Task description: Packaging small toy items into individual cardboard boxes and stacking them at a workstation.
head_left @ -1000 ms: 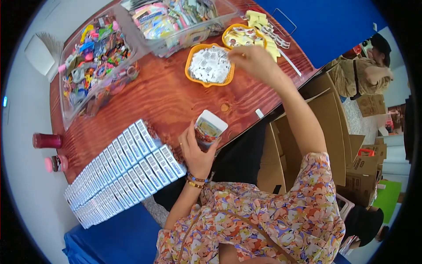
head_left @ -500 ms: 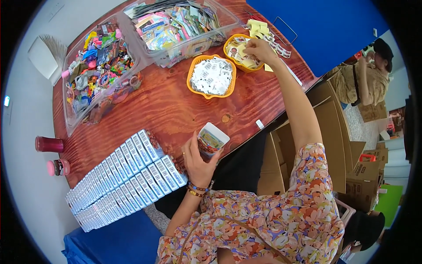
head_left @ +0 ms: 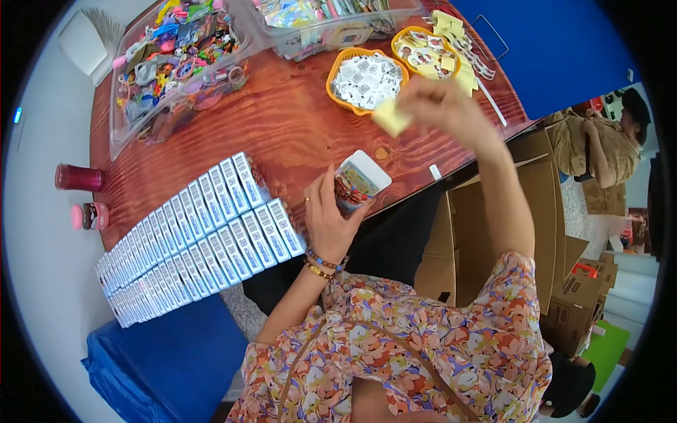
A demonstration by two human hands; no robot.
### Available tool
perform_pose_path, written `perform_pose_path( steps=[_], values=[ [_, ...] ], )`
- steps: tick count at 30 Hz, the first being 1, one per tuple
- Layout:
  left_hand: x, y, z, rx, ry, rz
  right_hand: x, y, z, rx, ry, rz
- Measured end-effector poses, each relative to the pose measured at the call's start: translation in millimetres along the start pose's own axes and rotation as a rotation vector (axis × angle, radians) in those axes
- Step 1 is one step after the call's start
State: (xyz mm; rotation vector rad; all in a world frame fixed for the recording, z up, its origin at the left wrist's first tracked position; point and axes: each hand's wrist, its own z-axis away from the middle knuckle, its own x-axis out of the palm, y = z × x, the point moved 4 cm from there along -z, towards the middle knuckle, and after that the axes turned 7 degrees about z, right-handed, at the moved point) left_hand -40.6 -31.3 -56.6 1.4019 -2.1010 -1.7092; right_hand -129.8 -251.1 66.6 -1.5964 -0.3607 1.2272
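Setting: wooden table (head_left: 282, 134) against a pale floor, cardboard cartons stacked off its right edge.
Box: small open box (head_left: 358, 182) with a colourful filling, at the table's near edge, held upright in the left hand (head_left: 326, 222).
Left hand: fingers curled round the box's lower half, gripping it from below.
Slip: pale yellow slip (head_left: 390, 116), blurred, just beyond the box toward the trays.
Right hand: right hand (head_left: 441, 106) pinched shut on the slip, raised above the table between the box and the orange trays.
Progress: long double row of closed white boxes (head_left: 190, 240) lies left of the box, seemingly finished; the one in hand is open and looks partly filled.
Supplies: orange tray of white pieces (head_left: 367, 79) and orange tray of picture cards (head_left: 427, 51) beyond the box; more yellow slips (head_left: 462, 70) beside them.
Beyond: two clear bins (head_left: 176, 63) of bright trinkets at the table's far side.
Right edge: another person (head_left: 599, 141) among the cartons.
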Motion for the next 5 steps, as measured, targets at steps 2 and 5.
perform_pose_path(
  steps=[2, 5],
  values=[
    [0.6, 0.1, 0.2, 0.003, -0.011, -0.008, 39.0, -19.8, 25.6, -0.090, -0.051, 0.204],
    [3.3, 4.3, 1.4, 0.022, -0.009, -0.005, 67.3, -18.2, 39.2, -0.138, 0.058, 0.585]
  ],
)
